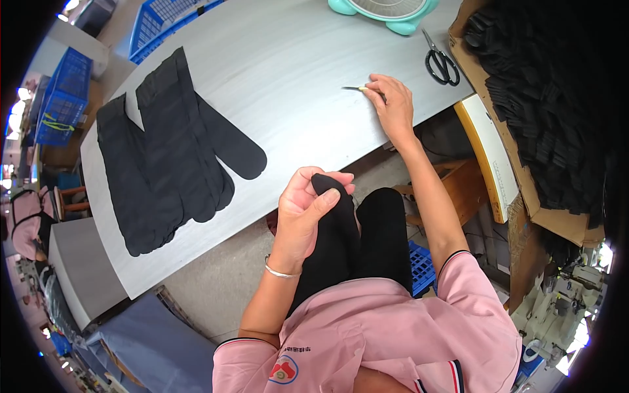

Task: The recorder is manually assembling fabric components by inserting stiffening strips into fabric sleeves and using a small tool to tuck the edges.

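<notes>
My left hand (304,203) is closed on a black sock (322,183), pinching its end between thumb and fingers above my lap. Where the rest of the sock lies is hard to tell against my black trousers. Over the front edge of the grey table, my right hand (393,108) is closed around a small tool with a thin dark tip (350,88) and a pale collar; most of its handle is hidden in the fingers. On the left of the table, several flat black socks (173,141) with rounded ends lie in overlapping piles.
Black-handled scissors (443,67) lie at the table's right end, near a mint-green round-framed object (407,25). A cardboard box (508,134) heaped with black socks (537,98) stands at the right. Blue crates (65,92) stand beyond the table's left end.
</notes>
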